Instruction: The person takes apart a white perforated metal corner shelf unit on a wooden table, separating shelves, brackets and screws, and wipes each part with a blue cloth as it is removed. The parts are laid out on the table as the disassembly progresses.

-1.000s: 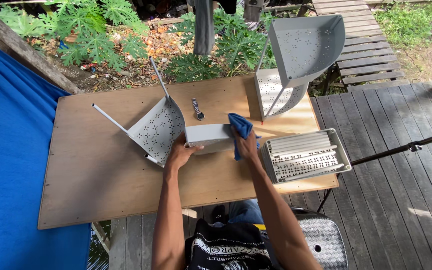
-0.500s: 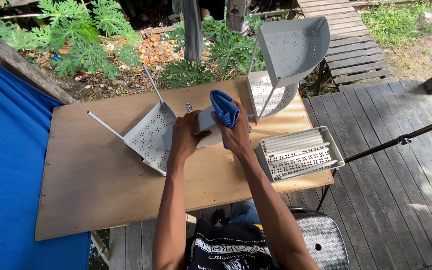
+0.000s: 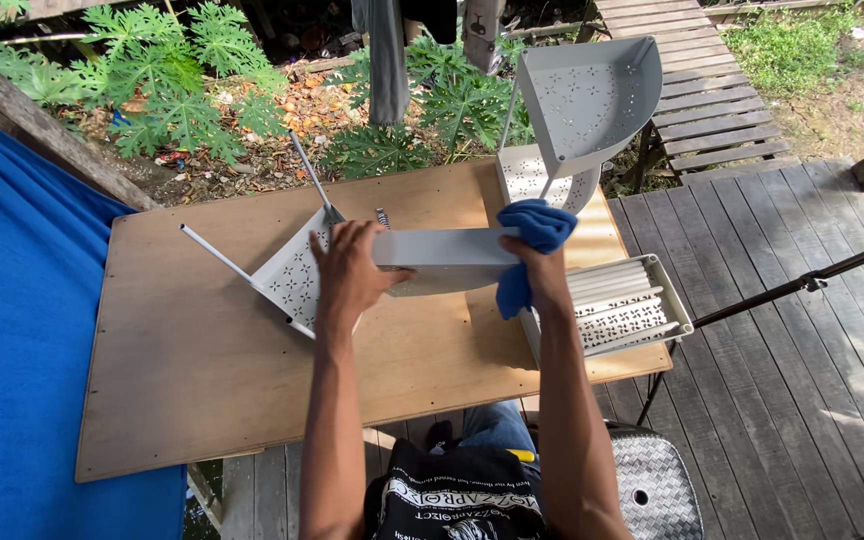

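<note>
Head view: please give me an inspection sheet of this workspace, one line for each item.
Surface: plywood table, outdoors.
Job's things: grey shelf piece, held above table; blue cloth against its right end.
Clutter: perforated corner shelf with rods; stacked corner shelves; rectangular perforated tray.
Hands: left hand grips shelf piece; right hand holds cloth.
Cables: nothing seen.
Surroundings: blue tarp, plants, wooden deck, woven stool.

My arms are bare from the shoulder down, with no sleeves, watch or bands on them. My left hand and right hand wear no gloves and no rings that I can see. I have on a black top with white print and blue jeans.
</note>
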The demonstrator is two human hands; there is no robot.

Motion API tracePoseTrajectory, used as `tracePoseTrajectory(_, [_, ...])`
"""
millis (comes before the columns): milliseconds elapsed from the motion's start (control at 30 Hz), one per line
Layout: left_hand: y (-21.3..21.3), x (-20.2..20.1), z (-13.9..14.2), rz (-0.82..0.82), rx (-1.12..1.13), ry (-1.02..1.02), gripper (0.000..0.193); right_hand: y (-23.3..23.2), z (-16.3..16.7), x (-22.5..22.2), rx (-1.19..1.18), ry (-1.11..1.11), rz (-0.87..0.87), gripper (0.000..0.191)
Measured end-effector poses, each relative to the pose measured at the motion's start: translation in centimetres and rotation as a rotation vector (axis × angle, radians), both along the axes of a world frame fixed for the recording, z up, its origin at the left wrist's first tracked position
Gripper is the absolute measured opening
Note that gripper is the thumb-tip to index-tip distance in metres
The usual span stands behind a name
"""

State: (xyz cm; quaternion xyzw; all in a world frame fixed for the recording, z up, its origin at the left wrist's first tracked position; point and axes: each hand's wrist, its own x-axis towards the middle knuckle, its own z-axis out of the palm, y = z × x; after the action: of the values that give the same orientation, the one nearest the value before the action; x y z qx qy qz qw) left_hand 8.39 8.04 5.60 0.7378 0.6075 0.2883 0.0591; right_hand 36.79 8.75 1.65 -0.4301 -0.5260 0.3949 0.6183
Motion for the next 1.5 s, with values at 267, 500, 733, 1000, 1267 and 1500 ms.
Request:
tracePoseTrajectory(267, [0.3, -3.2, -2.2, -0.239, -0.207, -0.823, 0.068, 0.7, -1.5, 2.2, -0.360, -0.125, -0.054, 0.034])
tracePoseTrajectory(500, [1.4, 0.4, -3.7, -0.210, -0.184, -0.816, 0.067, -1.0, 2.0, -7.5, 0.270, -0.942, -0.177, 0.059])
tracePoseTrajectory(733, [0.2, 0.3, -2.6, -0.267, -0.049, -0.718, 0.054, -1.4, 0.7, -8.4, 0.314, -0.809, 0.020, 0.051])
tracePoseTrajectory(1000, [-0.4, 0.3, -1.1, -0.027, -0.286, -0.608, 0.055, -1.5, 0.2, -8.1, 0.266, -0.799, -0.005, 0.056])
tracePoseTrajectory(1267, [-1.5, -0.8, -0.8, -0.126, -0.060, -0.545, 0.059, -1.7, -1.4, -6.3, 0.252, -0.616, 0.050, 0.048])
tracePoseTrajectory(1500, [-1.7, -0.6, -0.3, -0.090, -0.171, -0.464, 0.057, -1.9, -3.0, -5.8, 0.168, -0.732, -0.045, 0.047])
